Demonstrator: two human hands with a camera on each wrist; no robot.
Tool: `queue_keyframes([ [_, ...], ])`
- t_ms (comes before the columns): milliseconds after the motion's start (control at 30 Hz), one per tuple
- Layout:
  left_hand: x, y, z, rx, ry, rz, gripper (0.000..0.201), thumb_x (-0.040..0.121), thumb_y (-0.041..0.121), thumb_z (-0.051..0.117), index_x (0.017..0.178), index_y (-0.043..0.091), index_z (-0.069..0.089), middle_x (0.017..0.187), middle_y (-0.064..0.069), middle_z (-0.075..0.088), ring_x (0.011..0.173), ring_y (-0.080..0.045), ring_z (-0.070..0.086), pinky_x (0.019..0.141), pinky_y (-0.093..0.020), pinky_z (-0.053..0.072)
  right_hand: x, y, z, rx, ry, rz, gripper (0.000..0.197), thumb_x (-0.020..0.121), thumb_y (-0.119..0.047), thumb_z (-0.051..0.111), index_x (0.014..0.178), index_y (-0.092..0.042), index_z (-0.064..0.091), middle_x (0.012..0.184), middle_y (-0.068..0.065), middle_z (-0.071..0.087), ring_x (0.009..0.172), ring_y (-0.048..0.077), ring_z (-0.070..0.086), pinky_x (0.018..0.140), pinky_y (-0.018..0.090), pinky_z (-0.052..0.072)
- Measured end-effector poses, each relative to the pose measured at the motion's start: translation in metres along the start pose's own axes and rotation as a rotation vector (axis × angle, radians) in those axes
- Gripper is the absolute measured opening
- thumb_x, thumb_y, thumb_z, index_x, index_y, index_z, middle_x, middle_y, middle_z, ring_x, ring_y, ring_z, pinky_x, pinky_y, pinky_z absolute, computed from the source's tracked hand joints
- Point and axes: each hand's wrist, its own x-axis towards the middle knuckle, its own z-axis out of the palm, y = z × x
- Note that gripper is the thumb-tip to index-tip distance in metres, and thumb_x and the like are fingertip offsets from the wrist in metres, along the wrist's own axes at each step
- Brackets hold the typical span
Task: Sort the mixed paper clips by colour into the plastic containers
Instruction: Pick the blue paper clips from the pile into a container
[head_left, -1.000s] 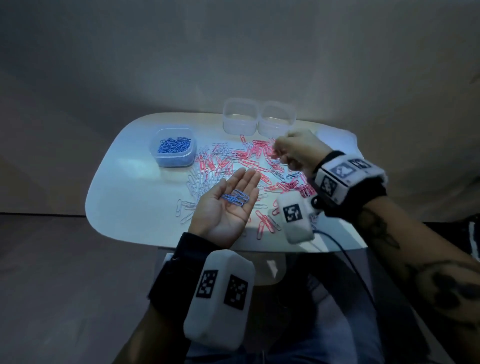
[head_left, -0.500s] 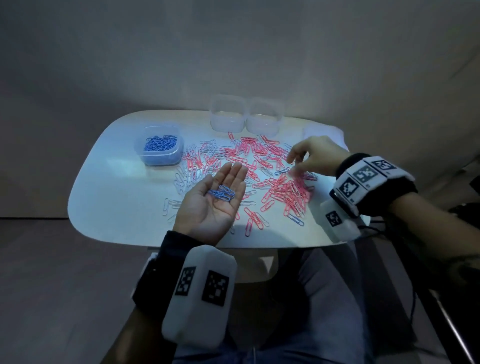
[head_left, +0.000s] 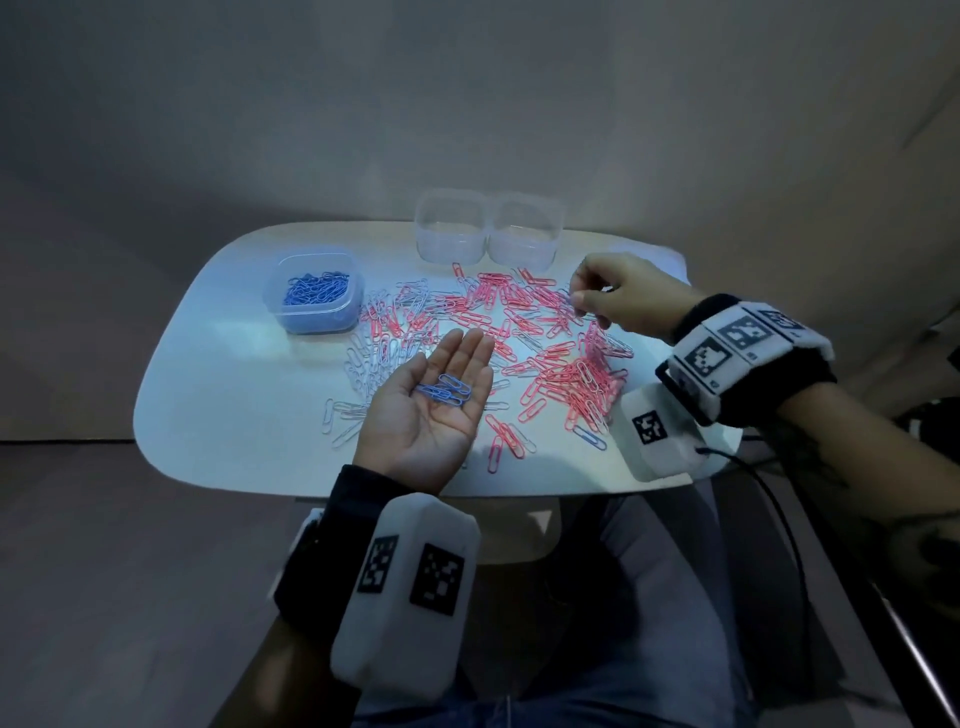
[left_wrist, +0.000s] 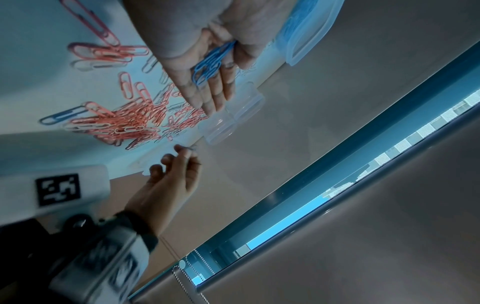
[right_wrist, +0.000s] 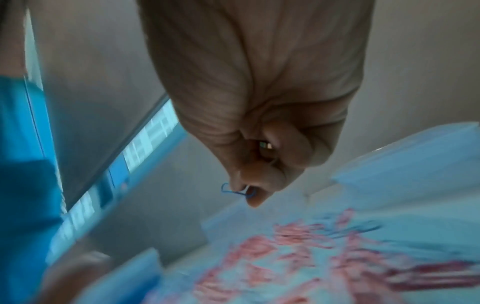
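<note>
Head view: your left hand (head_left: 431, 410) lies flat, palm up, over the table (head_left: 218, 415), carrying a small bunch of blue clips (head_left: 444, 389) loose on the palm. Tilt it and they slide back into the pink and white clips (head_left: 519, 332). The blue-clip container (head_left: 314, 296) sits well left; two clear containers (head_left: 488, 231) stand at the far edge, seemingly empty.

Left wrist view: your right hand (left_wrist: 168, 181) hovers beyond the pile, fingers curled (a stray blue clip (left_wrist: 62, 115) lies at the pile's near edge).

Right wrist view: blurred, but thumb and forefinger appear to pinch one blue clip (right_wrist: 237, 191) by its end. So thin a grip could let it drop among the pinks.
</note>
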Motion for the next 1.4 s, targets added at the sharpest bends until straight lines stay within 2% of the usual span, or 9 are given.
queue_keyframes([
  [133,0.01,-0.014,0.007,0.027,-0.032,-0.042,0.047,0.101,0.029,0.024,0.096,-0.002,0.058,0.105,-0.016,0.065,0.117,-0.026,0.055,0.076,-0.036,0.048,-0.036,-0.032,0.016,0.404,-0.081,-0.096,0.023,0.09,-0.001,0.052,0.073,-0.017,0.051,0.068,0.001,0.054,0.05,0.0,0.052,0.041,0.011,0.037],
  [267,0.012,-0.033,0.013,0.041,-0.086,-0.103,0.05,0.101,0.032,0.022,0.091,-0.001,0.059,0.084,-0.017,0.067,0.07,-0.024,0.068,0.058,-0.029,0.056,-0.056,-0.042,0.044,0.214,-0.026,-0.18,0.023,0.082,-0.002,0.063,0.071,-0.022,0.056,0.077,0.009,0.064,0.056,0.006,0.052,0.054,0.016,0.045],
  [400,0.011,-0.029,0.004,0.054,-0.062,-0.1,0.048,0.101,0.025,0.022,0.095,-0.004,0.059,0.088,-0.018,0.07,0.101,-0.027,0.064,0.064,-0.035,0.057,-0.05,-0.013,0.012,0.576,0.19,-0.077,0.017,0.083,-0.004,0.063,0.087,-0.02,0.06,0.078,-0.004,0.059,0.048,-0.002,0.054,0.041,0.011,0.037],
  [500,0.009,-0.022,-0.001,0.075,-0.023,-0.065,0.046,0.101,0.025,0.022,0.096,-0.002,0.059,0.098,-0.014,0.068,0.127,-0.026,0.047,0.079,-0.036,0.048,-0.038,0.014,-0.01,0.219,0.08,0.076,0.017,0.082,-0.006,0.065,0.073,-0.02,0.06,0.067,-0.001,0.058,0.042,-0.004,0.053,0.038,0.009,0.035],
  [633,0.006,-0.018,-0.006,0.072,-0.042,-0.047,0.045,0.101,0.024,0.023,0.097,-0.001,0.06,0.087,-0.017,0.07,0.107,-0.024,0.061,0.07,-0.034,0.056,-0.027,0.028,0.016,-0.041,-0.148,0.219,0.022,0.076,-0.016,0.075,0.08,-0.013,0.054,0.068,0.001,0.056,0.051,0.009,0.055,0.037,0.012,0.04],
  [767,0.002,-0.003,-0.015,0.065,-0.041,0.035,0.047,0.101,0.024,0.021,0.094,-0.001,0.06,0.085,-0.017,0.072,0.073,-0.026,0.072,0.061,-0.034,0.057,-0.022,0.022,0.028,-0.186,-0.033,0.128,0.032,0.076,-0.022,0.074,0.1,-0.013,0.056,0.09,0.004,0.055,0.079,0.018,0.05,0.068,0.027,0.043],
  [900,-0.004,0.012,-0.019,0.049,-0.048,0.108,0.05,0.101,0.023,0.023,0.089,-0.003,0.064,0.087,-0.018,0.072,0.073,-0.028,0.072,0.062,-0.035,0.057,-0.037,0.01,0.021,-0.182,0.106,0.043,0.019,0.076,-0.019,0.073,0.085,-0.017,0.057,0.077,-0.002,0.053,0.08,0.018,0.049,0.065,0.028,0.036],
  [1033,-0.008,0.018,-0.022,0.056,-0.061,0.124,0.062,0.1,0.024,0.024,0.073,-0.005,0.072,0.092,-0.018,0.071,0.077,-0.029,0.072,0.064,-0.035,0.057,-0.073,0.002,0.027,-0.264,-0.16,0.011,0.015,0.076,-0.017,0.073,0.074,-0.016,0.058,0.064,-0.01,0.049,0.062,0.009,0.047,0.061,0.022,0.036],
  [1400,-0.015,0.003,-0.023,-0.034,-0.039,0.135,0.057,0.1,0.025,0.024,0.084,-0.005,0.07,0.089,-0.018,0.071,0.074,-0.029,0.072,0.065,-0.036,0.057,-0.076,0.01,0.049,-0.252,-0.069,0.101,0.027,0.081,-0.007,0.061,0.065,-0.02,0.044,0.078,0.002,0.055,0.077,0.02,0.05,0.071,0.03,0.042],
])
